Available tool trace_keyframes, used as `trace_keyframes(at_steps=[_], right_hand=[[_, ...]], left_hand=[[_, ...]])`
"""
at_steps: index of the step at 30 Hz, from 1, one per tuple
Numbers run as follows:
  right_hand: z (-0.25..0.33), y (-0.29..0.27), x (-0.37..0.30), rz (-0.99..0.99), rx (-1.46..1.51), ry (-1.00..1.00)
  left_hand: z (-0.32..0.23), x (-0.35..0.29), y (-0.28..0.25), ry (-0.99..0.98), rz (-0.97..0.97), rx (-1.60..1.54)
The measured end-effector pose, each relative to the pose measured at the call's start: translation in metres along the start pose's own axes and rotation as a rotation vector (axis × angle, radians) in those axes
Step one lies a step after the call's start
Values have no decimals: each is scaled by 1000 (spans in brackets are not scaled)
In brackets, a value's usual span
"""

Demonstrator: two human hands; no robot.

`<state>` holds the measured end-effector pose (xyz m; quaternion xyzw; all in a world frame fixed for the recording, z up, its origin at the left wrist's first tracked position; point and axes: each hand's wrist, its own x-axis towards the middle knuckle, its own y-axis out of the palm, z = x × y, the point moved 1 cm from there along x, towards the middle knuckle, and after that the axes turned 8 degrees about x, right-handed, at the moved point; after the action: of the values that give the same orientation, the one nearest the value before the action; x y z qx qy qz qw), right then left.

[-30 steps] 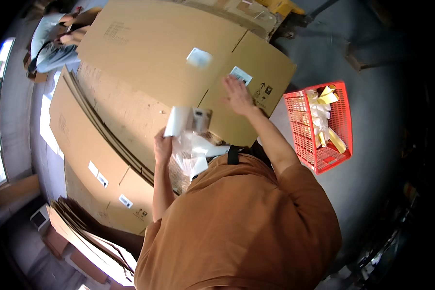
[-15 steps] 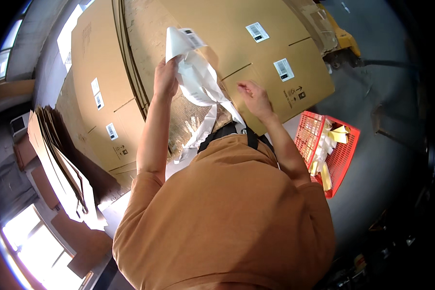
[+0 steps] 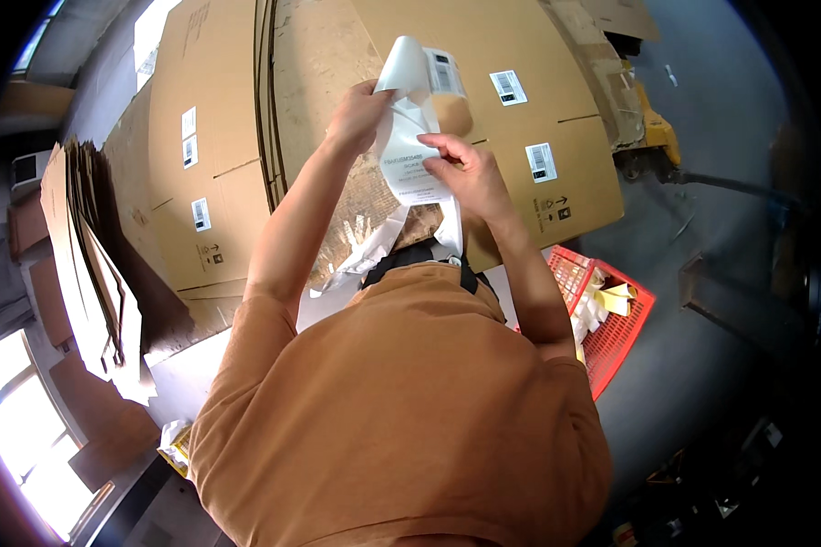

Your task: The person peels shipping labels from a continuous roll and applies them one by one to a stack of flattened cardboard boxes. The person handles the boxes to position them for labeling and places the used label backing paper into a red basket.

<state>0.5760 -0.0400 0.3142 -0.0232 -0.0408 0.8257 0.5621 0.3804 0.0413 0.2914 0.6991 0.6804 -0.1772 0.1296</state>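
My left hand point(image 3: 359, 117) is closed on the upper part of a white label strip point(image 3: 412, 169), which curls over at its top. One label with a dark printed block point(image 3: 442, 73) sticks out at the strip's upper right. My right hand point(image 3: 472, 175) is at the strip's right side, index finger and thumb apart over its printed face. Below, the strip trails down in two white tails toward my waist. Under both hands lies a flat brown cardboard carton point(image 3: 575, 187) bearing white labels point(image 3: 540, 162) and printed marks.
Another stack of flat cartons point(image 3: 233, 182) lies to the left, with more cardboard sheets point(image 3: 91, 273) standing beside it. On the right, a red plastic basket point(image 3: 622, 337) holds crumpled white and yellow paper. Beyond it are a yellow machine part point(image 3: 659, 132) and grey floor.
My left hand has shifted right with the label strip. My right hand has come up to the strip, its index finger and thumb now over the strip's face.
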Motion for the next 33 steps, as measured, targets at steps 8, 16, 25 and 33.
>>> trace_keyframes(at_steps=[8,16,25,33], right_hand=[[-19,-11,13,-155,294,95],[-27,-11,9,-318,-252,-89],[-60,-82,55,-560,276,88],[-139,-166,144,-738,432,317]], left_hand=[[20,27,8,-94,106,338],[45,40,-2,-111,150,528],[89,59,-50,-98,-141,565],[121,30,-86,-147,-213,604]])
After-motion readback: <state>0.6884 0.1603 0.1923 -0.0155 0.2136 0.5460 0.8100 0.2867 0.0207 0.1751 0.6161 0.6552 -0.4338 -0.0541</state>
